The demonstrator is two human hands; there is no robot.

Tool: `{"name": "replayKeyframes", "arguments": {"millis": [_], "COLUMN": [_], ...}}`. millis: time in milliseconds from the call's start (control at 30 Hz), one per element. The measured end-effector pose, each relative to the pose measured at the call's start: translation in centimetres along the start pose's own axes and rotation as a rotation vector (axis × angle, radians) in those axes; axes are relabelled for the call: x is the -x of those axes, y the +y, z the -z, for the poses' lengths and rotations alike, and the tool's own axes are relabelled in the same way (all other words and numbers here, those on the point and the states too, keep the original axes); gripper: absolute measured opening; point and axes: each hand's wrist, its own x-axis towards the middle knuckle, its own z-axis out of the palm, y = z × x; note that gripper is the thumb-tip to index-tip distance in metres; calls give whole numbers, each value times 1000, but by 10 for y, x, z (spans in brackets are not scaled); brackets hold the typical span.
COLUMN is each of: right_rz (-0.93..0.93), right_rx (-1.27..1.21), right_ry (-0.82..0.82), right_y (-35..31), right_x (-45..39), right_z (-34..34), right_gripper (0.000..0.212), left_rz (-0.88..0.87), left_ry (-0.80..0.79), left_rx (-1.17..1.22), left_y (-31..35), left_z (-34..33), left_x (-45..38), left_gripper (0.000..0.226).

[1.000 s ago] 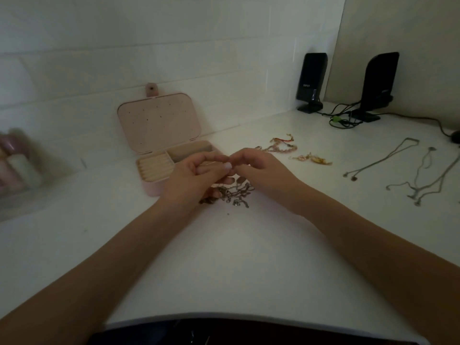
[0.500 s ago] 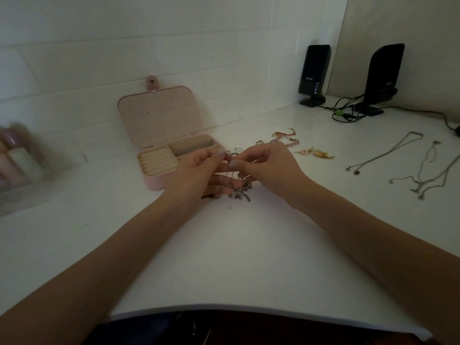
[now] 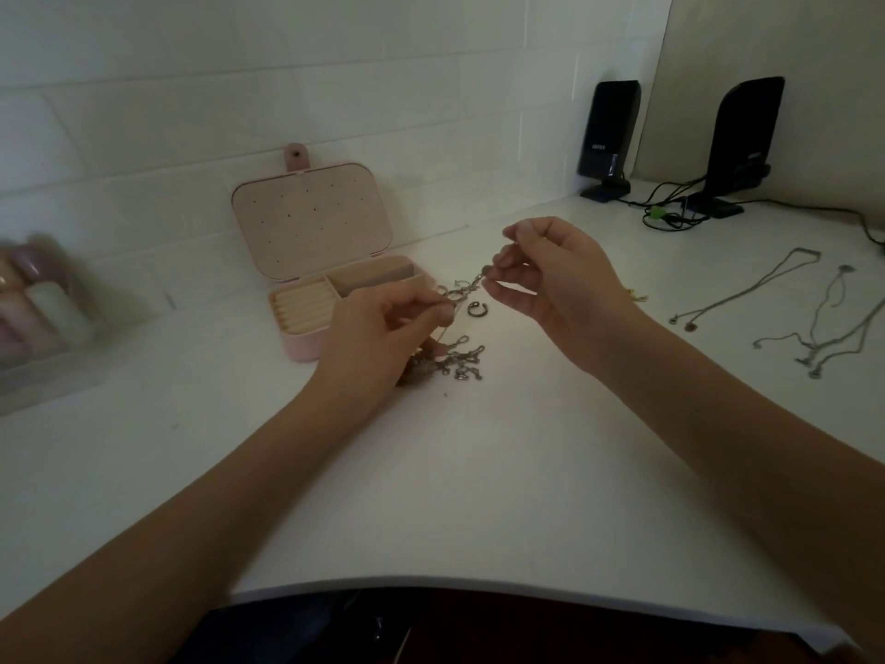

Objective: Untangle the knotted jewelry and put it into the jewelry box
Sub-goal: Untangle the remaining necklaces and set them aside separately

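- Knotted silver chain jewelry (image 3: 462, 293) hangs stretched between both hands, just above the white table (image 3: 479, 472).
- The left hand (image 3: 383, 333) pinches one end of it; the right hand (image 3: 550, 275) pinches the other end, a bit higher.
- A small heap of silver charms (image 3: 459, 361) lies under the left hand.
- The open pink jewelry box (image 3: 330, 280) sits just behind the left hand.
- Thin silver necklaces (image 3: 814, 318) lie far out past the right hand.

— What else sat on my surface (image 3: 479, 496)?
— Two black speakers (image 3: 610, 136) stood at the far right corner, their cables (image 3: 670, 215) tangled between them.
— And to my left?
— A blurred clear container (image 3: 43, 328) by the tiled wall (image 3: 287, 88).
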Motion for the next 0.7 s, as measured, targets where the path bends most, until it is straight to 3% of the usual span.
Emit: {"name": "replayKeyframes", "arguments": {"millis": [167, 367, 500, 700], "right_rz": [-26, -98, -150, -197], "right_rx": [8, -129, -92, 247], "right_ry": [46, 17, -33, -44], "right_y": [2, 2, 1, -6], "right_x": [-1, -3, -4, -8], "right_z": [4, 4, 4, 14], "right_gripper": [14, 16, 15, 15], "left_rz": [54, -84, 39, 255], "left_ry": [0, 134, 144, 42], "left_rx": [57, -153, 87, 365], "left_y": [1, -7, -1, 5], "left_z": [-2, 1, 1, 5], "left_x": [0, 0, -3, -8], "left_gripper": [20, 27, 27, 24]}}
